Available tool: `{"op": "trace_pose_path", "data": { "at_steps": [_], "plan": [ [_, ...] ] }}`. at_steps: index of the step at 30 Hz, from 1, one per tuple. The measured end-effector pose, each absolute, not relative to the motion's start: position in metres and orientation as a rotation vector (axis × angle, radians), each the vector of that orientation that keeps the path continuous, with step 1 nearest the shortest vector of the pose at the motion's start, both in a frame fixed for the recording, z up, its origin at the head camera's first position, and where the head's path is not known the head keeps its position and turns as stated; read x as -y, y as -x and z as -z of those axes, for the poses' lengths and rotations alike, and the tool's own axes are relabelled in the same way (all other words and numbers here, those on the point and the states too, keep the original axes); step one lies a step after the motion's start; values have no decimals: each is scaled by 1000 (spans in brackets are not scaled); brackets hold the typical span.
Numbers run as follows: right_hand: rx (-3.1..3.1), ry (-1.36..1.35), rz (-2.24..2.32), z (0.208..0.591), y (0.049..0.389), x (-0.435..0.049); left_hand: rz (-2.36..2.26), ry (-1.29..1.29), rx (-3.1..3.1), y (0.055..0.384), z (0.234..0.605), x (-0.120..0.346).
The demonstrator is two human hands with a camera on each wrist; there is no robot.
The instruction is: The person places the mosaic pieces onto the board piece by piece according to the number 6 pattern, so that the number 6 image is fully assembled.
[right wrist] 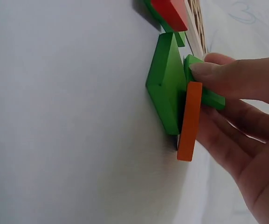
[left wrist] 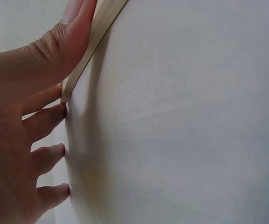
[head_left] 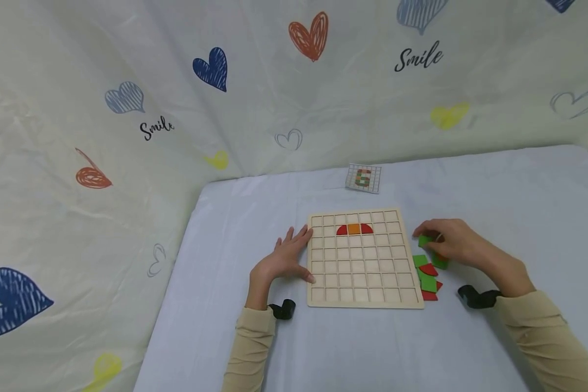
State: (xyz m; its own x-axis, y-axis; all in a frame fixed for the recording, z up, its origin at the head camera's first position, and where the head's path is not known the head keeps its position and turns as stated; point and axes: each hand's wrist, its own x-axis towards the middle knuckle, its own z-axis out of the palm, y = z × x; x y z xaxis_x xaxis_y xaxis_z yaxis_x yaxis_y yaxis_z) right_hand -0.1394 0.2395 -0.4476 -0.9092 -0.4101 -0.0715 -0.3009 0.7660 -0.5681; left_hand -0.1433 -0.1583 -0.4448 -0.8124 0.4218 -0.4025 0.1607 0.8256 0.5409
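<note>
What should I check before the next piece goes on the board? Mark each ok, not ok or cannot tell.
1. Left hand touching the board's left edge: ok.
2. Green piece pinched in the right hand: ok.
3. Red, orange and red pieces side by side in one row on the board: ok.
4. Loose pieces right of the board sorted by colour: not ok, green and red overlap.
5. Printed card readable cell by cell: cannot tell, too small here.
</note>
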Motion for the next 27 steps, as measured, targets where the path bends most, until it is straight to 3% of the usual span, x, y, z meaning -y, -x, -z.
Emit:
{"op": "trace_pose_path", "data": {
  "at_steps": [27],
  "plan": [
    [-2830,472,910,446,134,-232,-663,-437,-2493,144,447,162]
  ]
}}
